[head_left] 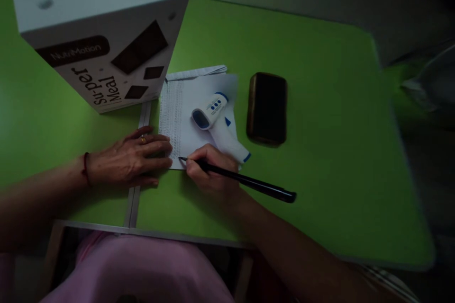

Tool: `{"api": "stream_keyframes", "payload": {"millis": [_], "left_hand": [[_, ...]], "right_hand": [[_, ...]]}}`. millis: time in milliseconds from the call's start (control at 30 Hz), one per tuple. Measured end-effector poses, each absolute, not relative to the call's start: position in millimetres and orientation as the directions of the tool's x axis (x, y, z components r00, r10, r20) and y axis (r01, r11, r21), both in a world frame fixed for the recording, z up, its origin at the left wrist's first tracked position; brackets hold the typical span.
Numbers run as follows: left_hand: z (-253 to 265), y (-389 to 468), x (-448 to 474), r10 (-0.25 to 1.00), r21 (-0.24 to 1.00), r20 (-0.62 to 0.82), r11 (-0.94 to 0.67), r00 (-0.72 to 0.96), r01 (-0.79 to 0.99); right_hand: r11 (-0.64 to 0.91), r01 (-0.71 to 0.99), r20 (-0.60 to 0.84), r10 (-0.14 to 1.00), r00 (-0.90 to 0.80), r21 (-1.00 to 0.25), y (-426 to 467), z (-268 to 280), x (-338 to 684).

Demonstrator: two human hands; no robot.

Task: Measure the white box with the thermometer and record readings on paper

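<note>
My right hand (212, 168) is closed around a black pen (254, 183), whose tip meets the lower part of a white sheet of paper (188, 139). Rows of small writing run down the sheet's left side. Flat beside the paper lies my left hand (131, 157), fingers stretched so the fingertips rest on its left edge. A ring and a dark red wrist string are on it. On the sheet sits a white and blue infrared thermometer (213, 116), its handle end close to my right hand.
A large white NutriMotion box (142, 57) stands at the upper left. To the right of the paper lies a dark phone (267, 109) with a brown edge. All rest on a green table (337, 151) with a metal seam. A pale translucent object (433, 75) is beyond the right edge.
</note>
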State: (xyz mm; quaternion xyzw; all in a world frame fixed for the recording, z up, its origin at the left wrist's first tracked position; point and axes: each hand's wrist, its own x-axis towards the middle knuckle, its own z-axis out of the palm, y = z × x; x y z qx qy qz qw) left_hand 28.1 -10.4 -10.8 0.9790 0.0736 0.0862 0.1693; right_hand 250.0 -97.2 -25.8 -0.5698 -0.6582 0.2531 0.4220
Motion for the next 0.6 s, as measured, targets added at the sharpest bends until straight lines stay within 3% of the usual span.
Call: {"api": "stream_keyframes", "payload": {"millis": [467,600], "left_hand": [[-10.4,-10.3,27.2,0.166,0.328,0.15,-0.938,0.975,0.109],[-11.3,-10.3,28.7,0.169,0.324,0.142,-0.939,0.975,0.116]], "right_hand": [[0.247,0.561,0.322,0.946,0.037,-0.79,-98.8,-28.7,251.6],[0.377,0.649,0.464,0.885,-0.041,-0.661,-94.2,-20.6,259.9]]}}
